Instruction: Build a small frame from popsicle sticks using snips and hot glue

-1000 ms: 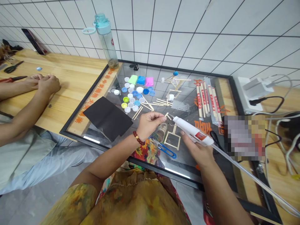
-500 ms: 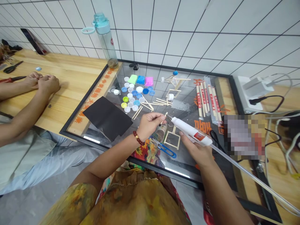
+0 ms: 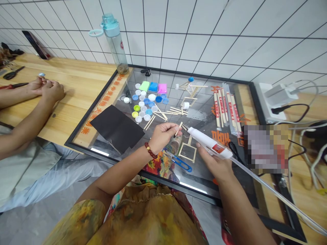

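Observation:
My left hand (image 3: 165,134) pinches a short wooden stick (image 3: 180,127) between thumb and fingertips, held tilted above the glass. My right hand (image 3: 217,163) is wrapped round a white glue gun (image 3: 208,142), its nozzle pointing left, a little way right of the stick. A long clear glue stick (image 3: 265,187) runs out of the gun's back end. Below, between my hands, lie a small square frame of sticks with a handle (image 3: 187,157) and blue-handled thread snips (image 3: 182,164). More loose sticks (image 3: 176,111) are on the glass beyond my left hand.
Behind are bottle caps (image 3: 146,101), bright clay packs (image 3: 153,87), a stick structure (image 3: 190,90) and packaged sticks (image 3: 226,109). A black sheet (image 3: 117,129) lies left, a water bottle (image 3: 116,47) at the back. Chargers and cables (image 3: 283,102) are right. A co-worker's hands (image 3: 47,89) work at far left.
The glue gun's nozzle has drawn slightly away to the right from the stick in my left hand. The co-worker's fingers have shifted a little.

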Action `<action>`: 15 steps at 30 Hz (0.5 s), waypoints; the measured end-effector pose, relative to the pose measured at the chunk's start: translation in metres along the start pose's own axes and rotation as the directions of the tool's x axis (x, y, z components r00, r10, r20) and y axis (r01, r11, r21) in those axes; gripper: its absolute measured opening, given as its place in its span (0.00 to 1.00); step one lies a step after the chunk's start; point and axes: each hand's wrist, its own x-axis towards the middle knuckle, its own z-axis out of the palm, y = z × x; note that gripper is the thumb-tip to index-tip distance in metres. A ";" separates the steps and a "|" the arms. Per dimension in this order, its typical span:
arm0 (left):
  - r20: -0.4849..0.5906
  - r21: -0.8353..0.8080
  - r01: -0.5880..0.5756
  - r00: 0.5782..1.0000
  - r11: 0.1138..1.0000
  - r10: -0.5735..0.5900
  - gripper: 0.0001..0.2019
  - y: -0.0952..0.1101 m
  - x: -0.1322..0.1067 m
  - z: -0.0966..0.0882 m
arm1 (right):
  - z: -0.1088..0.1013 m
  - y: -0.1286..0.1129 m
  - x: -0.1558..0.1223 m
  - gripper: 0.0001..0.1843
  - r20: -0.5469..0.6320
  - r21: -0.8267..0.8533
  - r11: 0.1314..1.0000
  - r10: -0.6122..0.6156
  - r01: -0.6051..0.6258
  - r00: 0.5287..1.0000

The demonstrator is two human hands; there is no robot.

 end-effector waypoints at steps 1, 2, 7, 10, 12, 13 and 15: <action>0.006 -0.006 0.006 1.000 1.000 -0.006 0.16 0.000 0.000 0.000 | 0.000 -0.001 0.000 0.14 -0.003 -0.001 1.000 -0.009 0.009 1.000; 0.013 -0.010 0.011 1.000 1.000 -0.010 0.16 0.001 0.000 0.000 | 0.000 -0.001 0.001 0.14 -0.001 -0.004 1.000 -0.013 0.013 1.000; 0.020 -0.009 0.020 1.000 1.000 -0.020 0.16 0.001 -0.001 0.000 | -0.001 -0.002 0.001 0.14 0.030 -0.030 0.999 -0.014 0.015 0.999; 0.021 -0.007 0.019 1.000 1.000 -0.019 0.16 0.001 -0.001 0.000 | 0.000 0.000 0.001 0.14 0.016 -0.029 1.000 -0.005 0.005 1.000; 0.022 -0.017 0.020 1.000 1.000 -0.019 0.15 0.002 -0.001 0.000 | 0.000 0.001 0.001 0.14 0.019 -0.021 1.000 0.001 -0.001 1.000; 0.024 -0.024 0.023 0.999 0.999 -0.023 0.15 0.002 -0.001 0.000 | 0.000 0.002 0.001 0.13 0.025 -0.021 1.000 -0.001 0.001 1.000; 0.037 -0.031 0.035 0.999 0.999 -0.034 0.14 0.003 -0.001 -0.001 | 0.000 0.003 0.000 0.13 0.025 -0.022 1.000 -0.001 0.001 1.000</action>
